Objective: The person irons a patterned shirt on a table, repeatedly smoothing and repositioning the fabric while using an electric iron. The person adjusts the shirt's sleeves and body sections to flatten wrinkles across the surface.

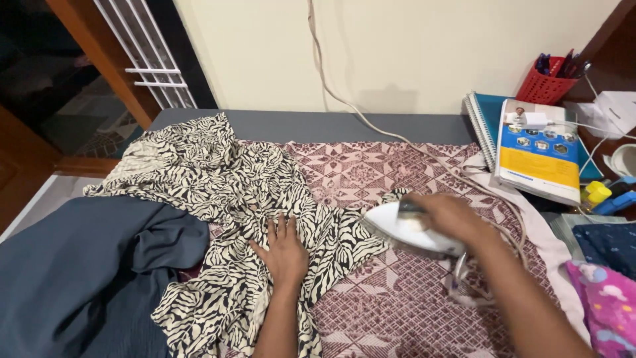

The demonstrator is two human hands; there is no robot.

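Note:
A black-and-cream leaf-print garment (218,192) lies crumpled across a maroon patterned cloth (391,292) on a grey table. My left hand (285,252) rests flat on the garment, fingers spread, holding nothing. My right hand (450,215) grips the handle of a white electric iron (407,232), blurred, whose tip meets the garment's right edge. The iron's pale cord (371,122) runs up the wall behind.
A dark blue-grey cloth (86,272) is heaped at the left. A stack of books (536,142) and a red pen holder (544,86) stand at the right, with a blue fabric and a pink printed fabric (606,305) near the right edge.

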